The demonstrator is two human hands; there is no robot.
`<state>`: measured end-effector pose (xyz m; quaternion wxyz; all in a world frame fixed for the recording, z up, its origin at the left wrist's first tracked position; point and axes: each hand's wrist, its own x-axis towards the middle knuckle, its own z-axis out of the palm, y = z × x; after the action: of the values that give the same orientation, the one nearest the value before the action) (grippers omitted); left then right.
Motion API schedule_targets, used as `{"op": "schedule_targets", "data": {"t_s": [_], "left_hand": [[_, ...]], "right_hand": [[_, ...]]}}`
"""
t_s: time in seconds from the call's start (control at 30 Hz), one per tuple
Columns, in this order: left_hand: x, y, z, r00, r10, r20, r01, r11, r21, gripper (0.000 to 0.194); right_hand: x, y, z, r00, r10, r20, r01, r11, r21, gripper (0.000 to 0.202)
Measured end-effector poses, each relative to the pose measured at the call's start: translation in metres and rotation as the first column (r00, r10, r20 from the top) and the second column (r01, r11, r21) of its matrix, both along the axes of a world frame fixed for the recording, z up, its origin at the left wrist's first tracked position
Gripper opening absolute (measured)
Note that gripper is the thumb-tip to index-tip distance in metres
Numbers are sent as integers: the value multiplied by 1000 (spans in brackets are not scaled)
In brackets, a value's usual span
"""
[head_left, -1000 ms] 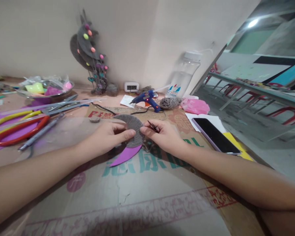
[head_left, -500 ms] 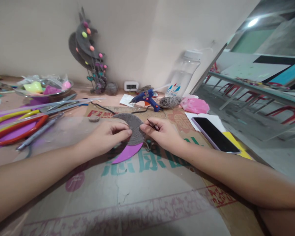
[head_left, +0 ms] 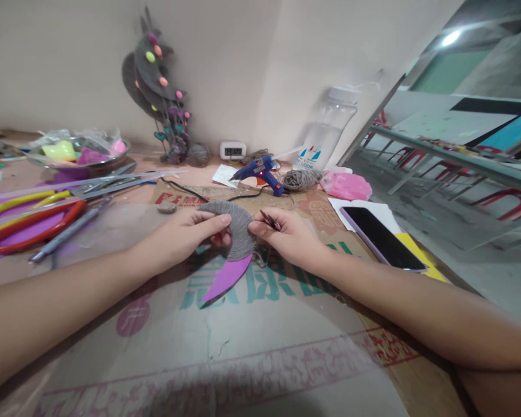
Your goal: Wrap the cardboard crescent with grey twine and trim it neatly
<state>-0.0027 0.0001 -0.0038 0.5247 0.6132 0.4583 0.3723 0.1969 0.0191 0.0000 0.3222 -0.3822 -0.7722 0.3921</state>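
A crescent [head_left: 239,231] wrapped in grey yarn is held between my hands, its lower tip showing bare purple foam [head_left: 228,279]. My left hand [head_left: 191,234] pinches its inner edge, thumb on top. On the outer edge, my right hand [head_left: 286,234] closes thumb and finger at the yarn-covered rim. A small dark metal tool [head_left: 270,220], perhaps small scissors or tweezers, sticks out of that hand. Loose grey yarn [head_left: 261,258] hangs just below the right fingers. Behind the crescent lie a blue glue gun [head_left: 263,172] and a ball of grey yarn [head_left: 303,179].
Red and yellow-handled scissors [head_left: 35,223], a pen [head_left: 69,230] and a metal bowl [head_left: 76,159] lie left. A phone [head_left: 380,237] rests right, near the table edge. A water bottle [head_left: 330,127], small clock [head_left: 233,150] and decorated moon ornament [head_left: 156,87] stand along the wall. Cardboard [head_left: 226,359] covers the table.
The crescent has tilted, its purple tip now pointing lower and nearer me. My left hand has shifted slightly up and its fingers show beneath the crescent. My right hand stays nearly still.
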Motion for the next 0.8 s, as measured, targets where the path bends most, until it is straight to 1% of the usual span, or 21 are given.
{"op": "schedule_targets", "data": {"t_s": [0.23, 0.33, 0.43, 0.53, 0.63, 0.7, 0.8], "left_hand": [[-1, 1, -1, 996, -29, 80, 34, 997, -62, 35], [-2, 2, -1, 994, -51, 94, 58, 996, -68, 35], [-3, 3, 0, 998, -51, 43, 52, 998, -27, 35], [-2, 3, 2, 998, -31, -62, 34, 999, 37, 31], [0, 1, 5, 987, -37, -155, 46, 997, 58, 25], [1, 0, 5, 984, -57, -166, 66, 997, 49, 19], [0, 1, 5, 982, -78, -174, 88, 995, 48, 18]], "right_hand": [[1, -1, 0, 1000, 1, 26, -1, 1000, 31, 24], [1, 0, 0, 1000, -1, 26, -1, 999, 47, 24], [1, 0, 0, 1000, -2, 21, 2, 999, 43, 25], [1, 0, 0, 1000, -5, 27, 4, 999, 33, 25], [1, -1, 1, 999, -13, 36, 12, 999, 32, 26], [1, -1, 1, 999, -21, 38, 20, 999, 34, 26], [1, -1, 1, 999, -27, 36, 26, 999, 46, 27]]}}
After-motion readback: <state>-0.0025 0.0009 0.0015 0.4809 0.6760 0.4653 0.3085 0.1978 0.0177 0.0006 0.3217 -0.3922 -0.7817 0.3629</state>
